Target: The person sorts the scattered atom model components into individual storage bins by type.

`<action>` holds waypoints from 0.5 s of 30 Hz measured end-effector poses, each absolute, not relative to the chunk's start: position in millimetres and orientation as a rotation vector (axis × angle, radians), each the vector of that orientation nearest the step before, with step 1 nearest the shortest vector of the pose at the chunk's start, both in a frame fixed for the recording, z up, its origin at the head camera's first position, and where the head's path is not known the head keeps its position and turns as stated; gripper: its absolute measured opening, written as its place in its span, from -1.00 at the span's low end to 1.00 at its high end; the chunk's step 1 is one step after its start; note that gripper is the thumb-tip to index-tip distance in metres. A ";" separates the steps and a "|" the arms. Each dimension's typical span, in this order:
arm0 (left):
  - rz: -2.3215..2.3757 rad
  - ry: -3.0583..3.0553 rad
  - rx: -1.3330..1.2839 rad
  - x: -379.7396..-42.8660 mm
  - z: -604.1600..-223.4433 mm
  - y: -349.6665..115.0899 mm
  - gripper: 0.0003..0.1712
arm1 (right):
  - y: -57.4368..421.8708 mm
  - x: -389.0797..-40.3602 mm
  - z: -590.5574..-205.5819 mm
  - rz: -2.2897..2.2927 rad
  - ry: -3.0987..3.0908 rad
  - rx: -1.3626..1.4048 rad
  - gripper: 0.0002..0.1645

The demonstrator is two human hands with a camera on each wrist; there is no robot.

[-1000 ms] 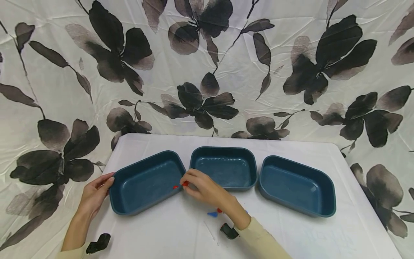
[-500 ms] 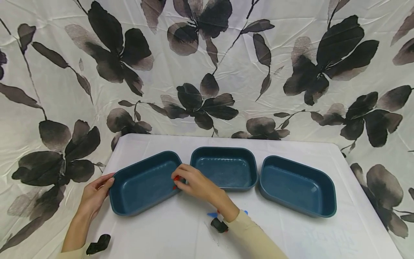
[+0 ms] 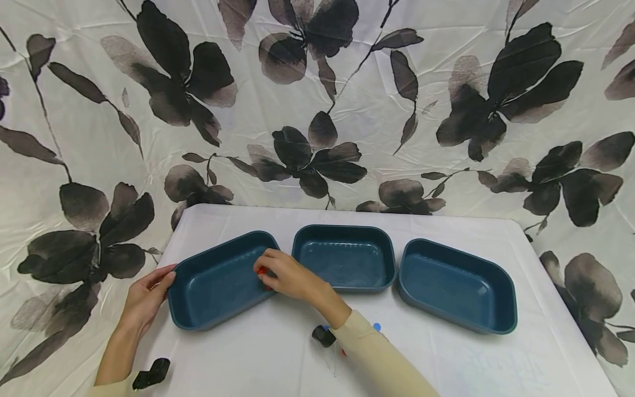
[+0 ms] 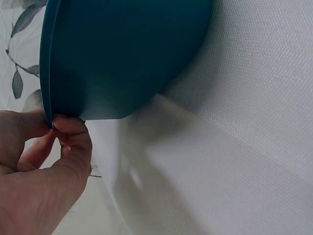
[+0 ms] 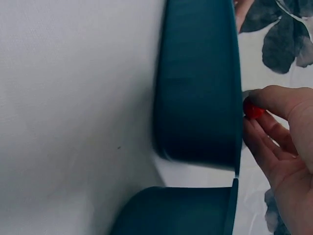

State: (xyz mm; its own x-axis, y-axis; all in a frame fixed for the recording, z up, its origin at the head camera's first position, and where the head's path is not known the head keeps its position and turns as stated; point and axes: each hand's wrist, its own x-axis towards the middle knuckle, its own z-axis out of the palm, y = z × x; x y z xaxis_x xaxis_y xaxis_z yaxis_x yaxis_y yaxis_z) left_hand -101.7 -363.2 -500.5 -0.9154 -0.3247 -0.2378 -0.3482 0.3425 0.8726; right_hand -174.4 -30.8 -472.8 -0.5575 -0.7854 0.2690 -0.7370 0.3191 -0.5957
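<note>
My left hand (image 3: 145, 300) pinches the left rim of the leftmost blue-green tray (image 3: 213, 289) between thumb and fingers. In the left wrist view, the thumb and fingertips close on the rim from both sides. My right hand (image 3: 290, 278) is over the right end of that same tray, pinching a small rounded red piece (image 5: 253, 108) between thumb and fingertips. Its exact kind cannot be told. Another small red piece (image 3: 268, 287) shows just below the fingers, in the tray's right end.
A middle tray (image 3: 342, 288) and a right tray (image 3: 456, 317) stand alongside on the white table. A blue piece (image 3: 377, 326) and a red piece (image 3: 344, 352) lie near my right sleeve. Black wrist cameras hang below both wrists. A floral cloth (image 3: 317, 99) hangs behind.
My right hand has moved left from the tray's right rim to over its inside, carrying the red piece. My left hand keeps its hold on the rim.
</note>
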 end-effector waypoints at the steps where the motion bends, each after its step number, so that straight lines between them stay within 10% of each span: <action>1: 1.672 2.557 -0.638 -101.8 -500.6 -363.5 -0.31 | -32.3 -174.9 -473.5 -1.048 2.495 -1.431 -0.82; 15: 1.682 2.562 -0.608 -100.7 -501.2 -364.2 -0.30 | -49.5 -184.8 -485.3 -0.844 2.510 -1.349 -0.83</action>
